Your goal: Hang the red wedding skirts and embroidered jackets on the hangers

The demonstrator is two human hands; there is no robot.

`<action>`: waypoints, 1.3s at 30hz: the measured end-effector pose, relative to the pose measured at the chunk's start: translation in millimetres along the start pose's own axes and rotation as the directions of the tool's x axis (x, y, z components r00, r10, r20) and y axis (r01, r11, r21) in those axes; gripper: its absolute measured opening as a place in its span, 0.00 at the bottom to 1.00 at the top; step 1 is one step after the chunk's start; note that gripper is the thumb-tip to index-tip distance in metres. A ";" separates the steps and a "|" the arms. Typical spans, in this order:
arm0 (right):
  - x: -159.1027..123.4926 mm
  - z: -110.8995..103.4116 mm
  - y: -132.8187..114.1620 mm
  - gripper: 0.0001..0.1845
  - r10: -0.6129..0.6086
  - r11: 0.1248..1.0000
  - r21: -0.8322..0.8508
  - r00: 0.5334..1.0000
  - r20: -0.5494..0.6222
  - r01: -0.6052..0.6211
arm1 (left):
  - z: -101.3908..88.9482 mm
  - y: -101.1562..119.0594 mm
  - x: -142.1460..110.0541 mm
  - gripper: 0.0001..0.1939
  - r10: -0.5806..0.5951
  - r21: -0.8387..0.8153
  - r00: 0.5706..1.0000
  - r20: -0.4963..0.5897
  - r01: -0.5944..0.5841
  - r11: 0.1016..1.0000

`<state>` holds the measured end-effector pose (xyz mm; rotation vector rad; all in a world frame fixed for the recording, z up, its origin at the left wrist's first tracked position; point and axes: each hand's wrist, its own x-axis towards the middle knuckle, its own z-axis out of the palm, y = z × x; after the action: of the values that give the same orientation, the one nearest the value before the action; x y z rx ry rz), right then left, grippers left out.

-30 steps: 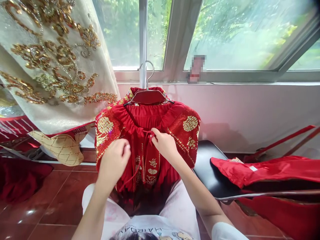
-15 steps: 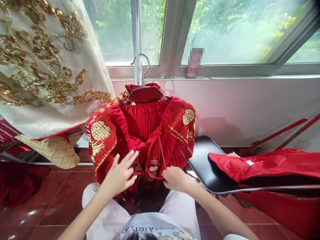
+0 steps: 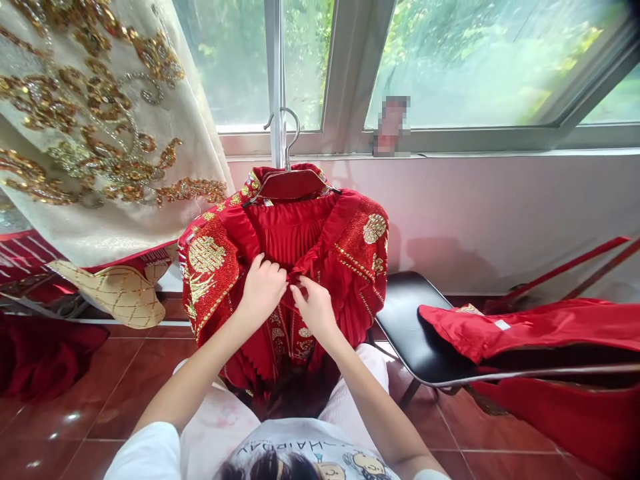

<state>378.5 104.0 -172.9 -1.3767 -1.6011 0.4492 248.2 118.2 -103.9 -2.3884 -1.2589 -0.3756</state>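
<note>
A red jacket [image 3: 213,263] with gold embroidery and beaded edges hangs on a metal-hooked hanger [image 3: 293,185] in front of me. Inside it, clipped to the hanger, is a red pleated skirt [image 3: 295,227] with a gathered waistband. My left hand [image 3: 265,287] is closed on the waistband's front edge, knuckles up. Close beside it, my right hand [image 3: 315,307] pinches red fabric near the front middle with thumb and fingertips. What lies between the fingertips is partly hidden, and the thin red cord cannot be made out.
A cream cloth [image 3: 115,227] with gold sequins hangs at the left, above a quilted beige piece [image 3: 117,293]. To the right is a black chair [image 3: 415,320] with red garments [image 3: 545,327] over it. Behind the jacket are a pink wall [image 3: 475,220] and windows [image 3: 480,60].
Both hands have moved up and inward to the front of the waistband. My left hand went from spread fingers to a grip. The red cord my right hand held out is no longer visible.
</note>
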 end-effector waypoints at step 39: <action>85.9 -71.3 -38.4 0.50 0.067 0.880 -0.372 0.852 -0.519 -0.295 | -9.5 -36.0 -12.7 0.39 -0.746 -0.299 0.538 -0.394 0.692 0.657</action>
<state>422.3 149.8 -73.3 -1.8237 -1.1774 -0.1780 210.9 122.8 -92.6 -1.5218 -1.9332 -1.2386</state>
